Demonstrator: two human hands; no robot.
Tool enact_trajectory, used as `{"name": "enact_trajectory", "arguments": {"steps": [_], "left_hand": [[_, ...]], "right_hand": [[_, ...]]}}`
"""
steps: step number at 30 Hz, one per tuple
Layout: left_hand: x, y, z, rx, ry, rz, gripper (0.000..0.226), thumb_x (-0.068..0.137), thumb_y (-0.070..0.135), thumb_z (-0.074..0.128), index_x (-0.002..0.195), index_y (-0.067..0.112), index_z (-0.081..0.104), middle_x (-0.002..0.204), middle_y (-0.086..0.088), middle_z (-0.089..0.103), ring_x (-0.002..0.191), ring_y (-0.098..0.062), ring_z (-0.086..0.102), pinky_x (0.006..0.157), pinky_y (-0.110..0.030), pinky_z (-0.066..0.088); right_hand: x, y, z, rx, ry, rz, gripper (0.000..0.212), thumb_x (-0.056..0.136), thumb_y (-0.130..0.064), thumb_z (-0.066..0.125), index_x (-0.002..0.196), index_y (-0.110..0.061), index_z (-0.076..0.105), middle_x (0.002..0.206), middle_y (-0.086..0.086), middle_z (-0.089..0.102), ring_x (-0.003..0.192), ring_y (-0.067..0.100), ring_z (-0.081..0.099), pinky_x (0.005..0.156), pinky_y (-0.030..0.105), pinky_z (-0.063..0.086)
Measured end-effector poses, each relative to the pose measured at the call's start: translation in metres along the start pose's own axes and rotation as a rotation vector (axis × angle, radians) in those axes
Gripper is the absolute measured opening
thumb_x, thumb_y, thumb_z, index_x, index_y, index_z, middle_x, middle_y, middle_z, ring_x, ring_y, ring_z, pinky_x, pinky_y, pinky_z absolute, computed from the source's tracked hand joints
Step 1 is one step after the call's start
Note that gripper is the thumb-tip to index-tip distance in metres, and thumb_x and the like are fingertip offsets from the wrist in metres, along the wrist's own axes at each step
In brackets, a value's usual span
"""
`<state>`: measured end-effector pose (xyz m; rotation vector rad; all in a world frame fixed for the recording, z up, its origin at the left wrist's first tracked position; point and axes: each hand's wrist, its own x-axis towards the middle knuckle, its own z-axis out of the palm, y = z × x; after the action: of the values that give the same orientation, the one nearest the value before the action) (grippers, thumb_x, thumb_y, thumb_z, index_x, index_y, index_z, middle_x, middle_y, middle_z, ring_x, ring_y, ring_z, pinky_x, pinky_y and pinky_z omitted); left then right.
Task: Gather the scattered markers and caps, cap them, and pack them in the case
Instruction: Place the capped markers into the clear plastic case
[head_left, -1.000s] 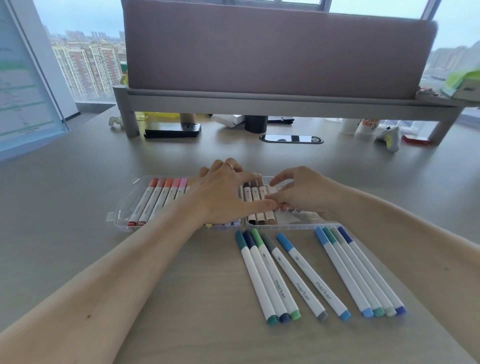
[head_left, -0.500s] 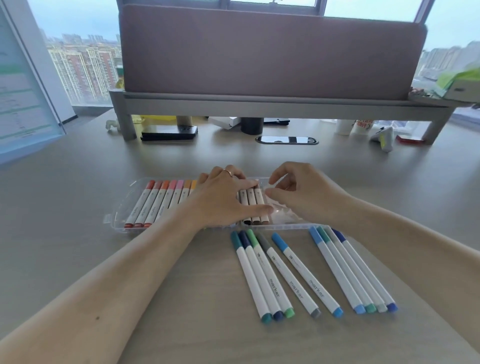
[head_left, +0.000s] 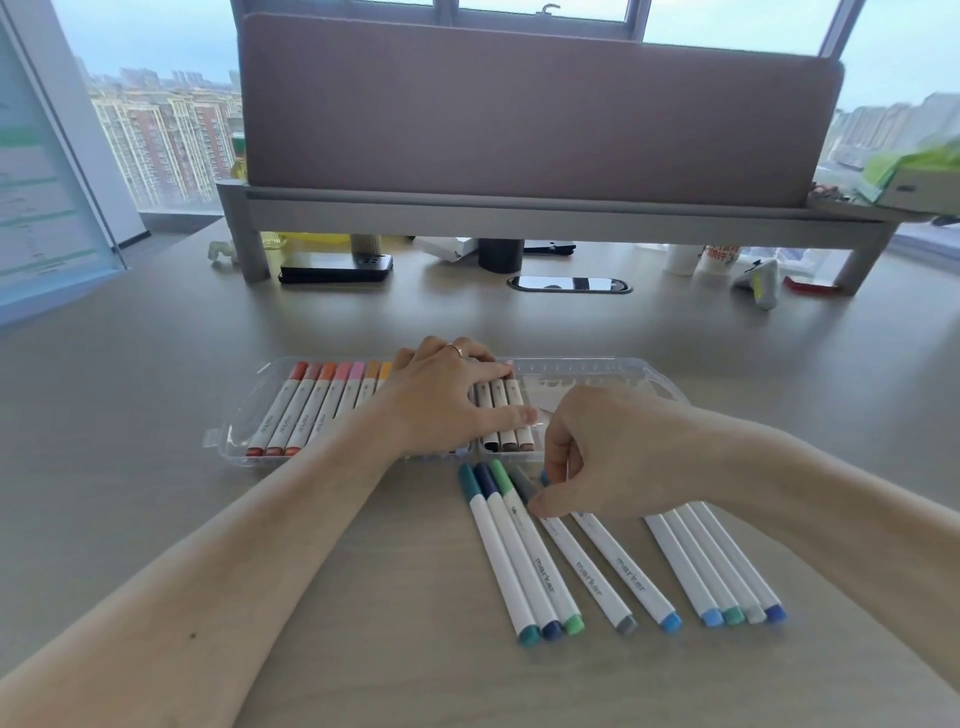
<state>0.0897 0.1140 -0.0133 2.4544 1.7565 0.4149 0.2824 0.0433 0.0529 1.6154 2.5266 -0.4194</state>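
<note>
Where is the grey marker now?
Head view, right of centre: the grey marker lies on the desk between the green marker and light-blue marker, cap end at the right hand.

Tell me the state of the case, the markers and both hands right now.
Case: open, lying flat on the desk.
Packed markers: capped, lying side by side in the case.
Loose markers: nine, capped, lying on the desk before the case.
Left hand: fingers straight, pressing on the packed markers.
Right hand: fingers curled over the grey and light blue loose markers; grip unclear.
</note>
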Motion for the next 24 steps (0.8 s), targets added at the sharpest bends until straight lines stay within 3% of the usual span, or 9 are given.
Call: {"name": "enact_trajectory", "arguments": {"steps": [4,6,9,13,15,19,24], "left_hand": [[0.000,0.000,-0.001,-0.009,0.005,0.001,0.080,0.082,0.086,0.045,0.148,0.041,0.049,0.147,0.017,0.045,0.133,-0.015,0.034,0.104,-0.039,0.022],[-0.001,0.000,-0.001,-0.011,0.005,0.000,0.080,0.082,0.086,0.045,0.148,0.041,0.049,0.148,0.017,0.045,0.133,-0.015,0.033,0.105,-0.040,0.022],[-0.002,0.000,-0.001,-0.029,0.001,-0.003,0.081,0.081,0.087,0.046,0.148,0.042,0.049,0.147,0.019,0.045,0.134,-0.014,0.032,0.102,-0.036,0.019],[0.000,-0.001,0.000,-0.023,0.010,-0.006,0.081,0.081,0.087,0.047,0.148,0.042,0.049,0.147,0.019,0.045,0.133,-0.014,0.033,0.102,-0.036,0.020],[0.000,-0.001,0.000,-0.007,0.010,-0.012,0.079,0.082,0.085,0.046,0.149,0.043,0.047,0.148,0.018,0.044,0.134,-0.014,0.032,0.106,-0.039,0.022],[-0.002,0.002,-0.001,-0.005,0.001,-0.014,0.084,0.080,0.089,0.042,0.150,0.042,0.046,0.148,0.018,0.045,0.137,-0.014,0.032,0.110,-0.042,0.023],[-0.002,0.003,-0.002,0.010,-0.012,-0.020,0.084,0.080,0.089,0.040,0.150,0.043,0.046,0.148,0.019,0.044,0.137,-0.015,0.033,0.112,-0.043,0.023]], "right_hand": [[0.001,-0.005,0.005,-0.064,0.016,-0.007,0.031,0.082,-0.046,0.071,0.076,-0.016,0.073,0.078,-0.004,0.072,0.077,0.016,0.069,0.077,0.038,0.061],[0.002,-0.008,0.004,-0.065,0.003,-0.002,0.029,0.083,-0.042,0.069,0.070,-0.016,0.068,0.072,-0.004,0.068,0.074,0.016,0.067,0.077,0.040,0.062],[0.002,-0.007,-0.001,-0.017,-0.022,0.028,0.034,0.083,-0.039,0.066,0.068,-0.009,0.065,0.060,-0.003,0.060,0.061,0.016,0.058,0.064,0.031,0.054],[0.004,0.003,-0.013,0.145,-0.039,0.090,0.032,0.088,-0.039,0.063,0.079,-0.012,0.077,0.067,-0.001,0.076,0.052,0.009,0.061,0.047,0.021,0.051],[0.011,0.011,-0.017,0.256,-0.006,0.121,0.031,0.094,-0.040,0.065,0.084,-0.014,0.077,0.070,-0.003,0.077,0.060,0.010,0.071,0.055,0.018,0.054],[0.031,0.026,-0.019,0.477,0.124,0.185,0.029,0.098,-0.032,0.066,0.085,-0.009,0.078,0.073,0.003,0.078,0.072,0.020,0.077,0.074,0.029,0.062],[0.059,0.035,-0.018,0.622,0.237,0.241,0.024,0.098,-0.023,0.068,0.087,-0.004,0.077,0.074,0.006,0.079,0.068,0.019,0.077,0.070,0.027,0.063]]}}
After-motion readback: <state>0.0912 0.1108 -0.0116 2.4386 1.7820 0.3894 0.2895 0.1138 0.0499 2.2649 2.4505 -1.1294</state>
